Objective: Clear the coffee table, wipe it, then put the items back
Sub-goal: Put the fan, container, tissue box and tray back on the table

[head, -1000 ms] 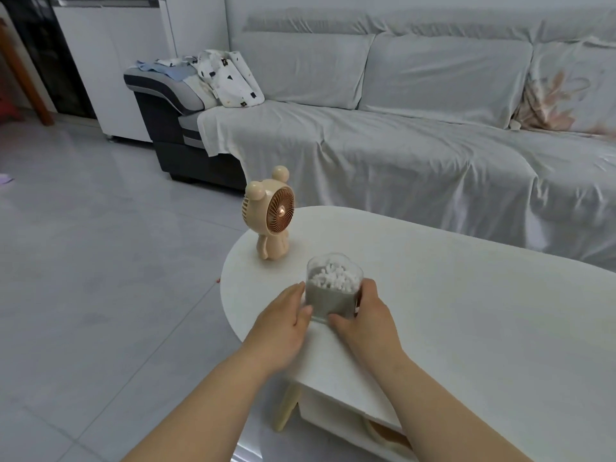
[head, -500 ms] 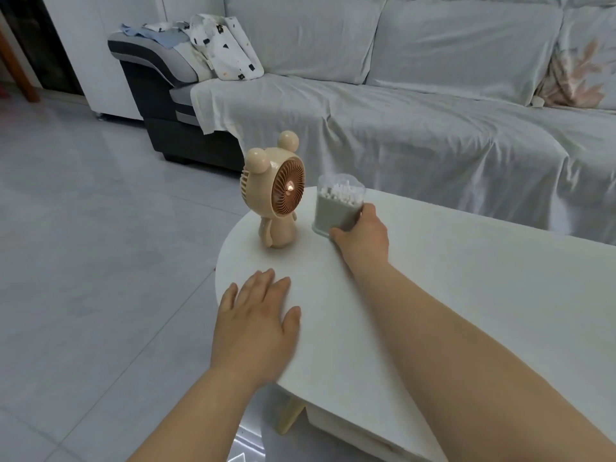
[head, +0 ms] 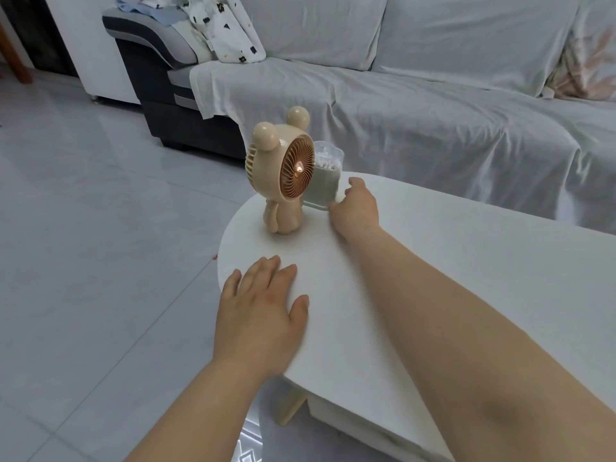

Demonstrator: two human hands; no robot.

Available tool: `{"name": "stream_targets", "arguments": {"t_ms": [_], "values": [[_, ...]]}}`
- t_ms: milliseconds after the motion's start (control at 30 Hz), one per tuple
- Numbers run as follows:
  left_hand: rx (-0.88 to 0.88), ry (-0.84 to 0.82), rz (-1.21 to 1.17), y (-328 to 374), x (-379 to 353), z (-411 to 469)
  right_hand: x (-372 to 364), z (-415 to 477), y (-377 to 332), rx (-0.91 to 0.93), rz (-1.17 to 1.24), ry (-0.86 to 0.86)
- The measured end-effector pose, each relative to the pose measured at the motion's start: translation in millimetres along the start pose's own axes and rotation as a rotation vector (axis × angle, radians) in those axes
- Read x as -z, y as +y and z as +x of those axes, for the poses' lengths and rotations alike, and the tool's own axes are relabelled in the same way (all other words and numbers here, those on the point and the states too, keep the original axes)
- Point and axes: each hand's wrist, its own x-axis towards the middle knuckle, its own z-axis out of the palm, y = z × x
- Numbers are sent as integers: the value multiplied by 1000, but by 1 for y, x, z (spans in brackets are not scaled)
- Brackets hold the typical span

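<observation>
Here, in the head view, the clear plastic cup of white cotton swabs [head: 322, 176] is standing upright at the far rounded end of the white oval coffee table [head: 466, 278], just behind and beside the beige bear-shaped desk fan [head: 283, 171]. The right hand [head: 356, 208] is the nearer of the 2, its fingers loosely curled against the cup's right wall, seemingly letting go rather than clamping. The left hand [head: 261, 315] is lying flat and open on the tabletop, holding nothing.

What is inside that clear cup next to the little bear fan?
The cup holds white cotton swabs, their tips showing at the top. The fan covers its left side and the right hand its lower right corner, so the rest is hidden.
</observation>
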Motion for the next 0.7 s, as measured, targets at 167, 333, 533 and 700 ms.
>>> {"name": "stream_targets", "arguments": {"t_ms": [167,333,533,700], "values": [[10,-38,-24,4,6,-4,46,-46,11,22,73,14],[84,70,-198,20,19,-37,111,-161,28,133,193,6],[-213,119,-251,63,10,-142,160,-308,79,43,239,-260],[-3,-632,-258,91,-44,-157,141,-338,155,-262,172,-423]]}}
